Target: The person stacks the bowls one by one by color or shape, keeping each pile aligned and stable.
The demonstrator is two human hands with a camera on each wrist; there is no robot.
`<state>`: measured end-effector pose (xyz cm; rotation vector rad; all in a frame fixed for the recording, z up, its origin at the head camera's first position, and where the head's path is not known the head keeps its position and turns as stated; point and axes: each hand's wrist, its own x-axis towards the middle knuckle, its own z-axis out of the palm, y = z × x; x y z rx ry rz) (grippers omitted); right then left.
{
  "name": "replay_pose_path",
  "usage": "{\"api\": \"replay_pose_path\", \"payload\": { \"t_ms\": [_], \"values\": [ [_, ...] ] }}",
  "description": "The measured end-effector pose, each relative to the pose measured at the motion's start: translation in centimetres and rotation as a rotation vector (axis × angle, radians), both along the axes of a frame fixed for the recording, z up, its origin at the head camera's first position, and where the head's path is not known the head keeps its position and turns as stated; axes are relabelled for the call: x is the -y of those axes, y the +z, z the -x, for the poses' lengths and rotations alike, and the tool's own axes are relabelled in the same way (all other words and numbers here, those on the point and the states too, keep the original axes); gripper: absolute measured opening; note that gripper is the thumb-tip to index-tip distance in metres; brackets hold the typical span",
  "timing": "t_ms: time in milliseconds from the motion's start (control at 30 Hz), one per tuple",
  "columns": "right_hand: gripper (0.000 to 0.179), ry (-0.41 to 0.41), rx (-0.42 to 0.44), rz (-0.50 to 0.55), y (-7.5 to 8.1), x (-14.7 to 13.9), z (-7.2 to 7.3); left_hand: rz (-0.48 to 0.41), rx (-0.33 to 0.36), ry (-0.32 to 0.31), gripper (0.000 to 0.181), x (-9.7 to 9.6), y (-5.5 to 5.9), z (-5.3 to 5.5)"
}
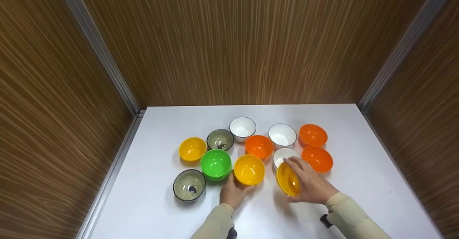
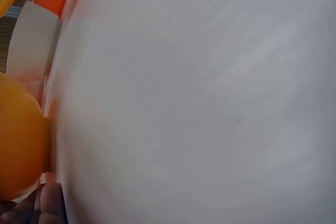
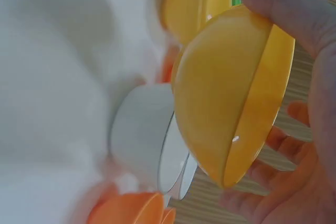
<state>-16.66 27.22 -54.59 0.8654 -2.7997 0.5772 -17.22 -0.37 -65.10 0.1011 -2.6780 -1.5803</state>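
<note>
My right hand (image 1: pixel 312 184) grips a yellow bowl (image 1: pixel 288 178) by its rim, thumb on one side and fingers on the other. That bowl is tilted and raised off the table; the right wrist view shows its outside (image 3: pixel 215 87). At the near side of another yellow bowl (image 1: pixel 249 170), upright on the table, my left hand (image 1: pixel 233 192) holds its lower wall between thumb and fingers. In the left wrist view only fingertips (image 2: pixel 51 200) show beside this bowl. A stack of green bowls (image 1: pixel 216 164) stands just left of it, and an orange bowl (image 1: pixel 259 147) behind it.
White bowls (image 1: pixel 282 135) stand at the back and behind the raised bowl. Two orange bowls (image 1: pixel 317 159) are at the right. Leftward are grey patterned bowls (image 1: pixel 189 185) and a third yellow bowl (image 1: pixel 193 149). Wood-grain panels (image 1: pixel 247 45) enclose the white table (image 1: pixel 143 210).
</note>
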Motion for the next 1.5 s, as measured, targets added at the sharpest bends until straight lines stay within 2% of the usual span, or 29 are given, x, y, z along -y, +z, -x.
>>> {"api": "replay_pose_path", "payload": {
  "t_ms": [333,467,600,933,1033,1267,1500],
  "values": [
    [0.120,0.032,0.028,0.024,0.8,4.1,1.3,0.019,0.011,-0.013,0.095,0.4,0.1,-0.1],
    [0.117,0.046,0.014,0.041,1.0,5.5,1.8,0.021,-0.001,-0.027,0.090,0.3,0.1,-0.1],
    [0.116,0.079,-0.018,0.072,0.8,7.0,2.6,0.041,-0.060,-0.042,0.080,0.3,0.1,-0.1],
    [0.114,0.125,-0.050,0.124,0.1,9.3,4.4,0.087,-0.053,-0.028,0.078,0.3,0.0,-0.1],
    [0.114,0.115,-0.039,0.116,-0.2,9.8,5.0,0.081,-0.052,-0.024,0.078,0.4,0.0,0.0],
    [0.113,0.048,0.019,0.108,-1.0,11.1,6.0,0.092,-0.122,-0.009,0.070,0.4,-0.4,0.0],
    [0.112,0.044,0.001,0.109,-2.0,12.3,6.7,0.094,-0.105,-0.012,0.079,0.5,-0.4,-0.1]
  ]
}}
